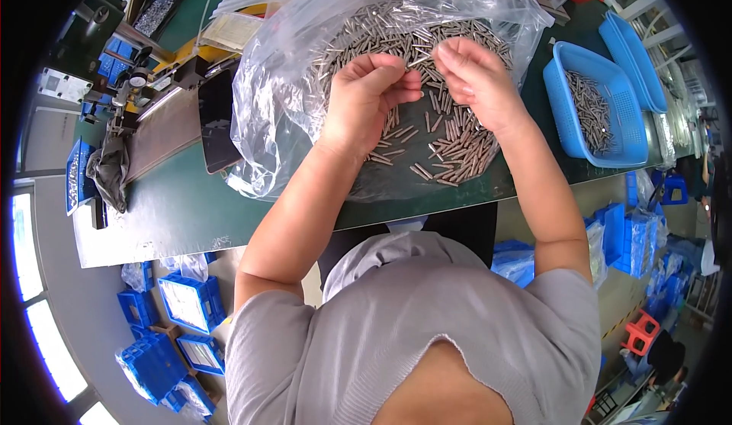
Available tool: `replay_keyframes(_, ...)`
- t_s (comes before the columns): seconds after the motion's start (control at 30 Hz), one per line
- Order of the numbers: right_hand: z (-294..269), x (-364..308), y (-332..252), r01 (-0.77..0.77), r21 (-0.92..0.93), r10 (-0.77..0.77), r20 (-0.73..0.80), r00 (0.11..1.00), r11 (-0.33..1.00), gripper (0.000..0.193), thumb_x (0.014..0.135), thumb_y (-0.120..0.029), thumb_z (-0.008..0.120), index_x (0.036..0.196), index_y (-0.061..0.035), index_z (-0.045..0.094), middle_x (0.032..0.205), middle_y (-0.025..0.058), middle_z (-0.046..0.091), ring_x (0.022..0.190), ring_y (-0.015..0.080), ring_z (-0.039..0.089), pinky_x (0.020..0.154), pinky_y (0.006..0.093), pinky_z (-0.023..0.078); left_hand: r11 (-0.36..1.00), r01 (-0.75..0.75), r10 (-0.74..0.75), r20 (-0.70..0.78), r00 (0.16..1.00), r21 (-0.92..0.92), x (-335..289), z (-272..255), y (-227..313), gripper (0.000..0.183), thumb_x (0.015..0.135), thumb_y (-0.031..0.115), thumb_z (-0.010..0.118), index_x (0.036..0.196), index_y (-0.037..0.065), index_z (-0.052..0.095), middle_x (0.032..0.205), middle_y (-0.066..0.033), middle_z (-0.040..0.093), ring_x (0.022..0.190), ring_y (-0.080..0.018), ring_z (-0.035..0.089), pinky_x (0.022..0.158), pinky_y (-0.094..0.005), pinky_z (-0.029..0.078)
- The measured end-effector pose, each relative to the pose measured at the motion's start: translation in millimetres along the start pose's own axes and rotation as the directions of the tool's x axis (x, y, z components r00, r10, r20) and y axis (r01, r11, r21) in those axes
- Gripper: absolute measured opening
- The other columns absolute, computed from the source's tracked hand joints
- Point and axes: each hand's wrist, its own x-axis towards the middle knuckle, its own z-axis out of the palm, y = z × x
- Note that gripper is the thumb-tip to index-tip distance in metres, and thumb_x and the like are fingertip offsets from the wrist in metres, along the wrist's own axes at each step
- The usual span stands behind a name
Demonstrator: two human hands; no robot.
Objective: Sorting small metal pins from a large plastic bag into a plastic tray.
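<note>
Directly between both hands, one short silver metal pin [418, 60] lies roughly level, its long axis spanning left to right. Left hand [371, 97] and right hand [474, 78] pinch its ends above the clear plastic bag [267, 112] of loose pins [450, 150].

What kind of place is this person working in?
Probably a small factory or parts-sorting workshop: a heap of small metal pins on a clear plastic bag, a blue basket holding more, and blue crates on the floor.
</note>
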Motion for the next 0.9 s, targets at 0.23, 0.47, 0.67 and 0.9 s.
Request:
replay_keyframes(0.23, -5.9, 9.2, 3.8, 0.205, 0.023, -0.195, -0.216, 0.957, 0.978, 0.012, 0.083, -0.015, 0.064, 0.082, -0.0049, 0.059, 0.067, -0.0021, 0.053, 0.046, 0.0013, 0.035, 0.04, 0.0164, 0.027, 1.0, -0.017, 0.017, -0.015, 1.0, -0.004, -0.8, 0.1, -0.5, 0.009, 0.085, 0.005, 0.052, 0.091, -0.002, 0.055, 0.08, -0.015, 0.062, 0.074, -0.0227, 0.063, 0.07, -0.0334, 0.054)
replay_keyframes(0.47, -15.1, 2.1, -7.9, -0.181, -0.069, 0.185, 0.051, 0.981, 0.981, 0.015, 0.082, -0.02, 0.059, 0.081, -0.0047, 0.057, 0.071, -0.0005, 0.056, 0.057, 0.0104, 0.049, 0.046, 0.0231, 0.037, 0.998, -0.054, 0.053, -0.089, 0.995, -0.011, -0.3, 3.2, 2.8, 0.008, 0.083, 0.004, 0.055, 0.088, -0.002, 0.052, 0.08, -0.0141, 0.06, 0.072, -0.0219, 0.061, 0.067, -0.0324, 0.053)
replay_keyframes(0.67, 22.1, -20.1, -3.1, 0.153, -0.985, -0.016, 0.152, 0.988, 0.078, 0.019, 0.072, -0.022, 0.066, 0.07, -0.0042, 0.061, 0.065, 0.0116, 0.061, 0.065, 0.0294, 0.061, 0.059, 0.0384, 0.048, 0.998, -0.055, 0.054, -0.093, 0.994, -0.009, -0.4, 2.0, 4.9, 0.009, 0.083, 0.005, 0.055, 0.088, -0.002, 0.052, 0.081, -0.0146, 0.06, 0.072, -0.0218, 0.061, 0.067, -0.0323, 0.052)
replay_keyframes(0.9, 21.0, -18.3, 4.6, 0.333, -0.94, -0.124, 0.323, 0.938, 0.07, 0.008, 0.067, -0.011, 0.058, 0.067, -0.0032, 0.058, 0.065, 0.0138, 0.06, 0.064, 0.032, 0.061, 0.058, 0.0412, 0.049, 0.999, -0.032, 0.034, -0.083, 0.996, 0.023, 1.1, 0.3, 4.4, 0.009, 0.085, 0.004, 0.052, 0.091, -0.002, 0.054, 0.082, -0.0156, 0.061, 0.075, -0.0231, 0.062, 0.069, -0.0337, 0.053)
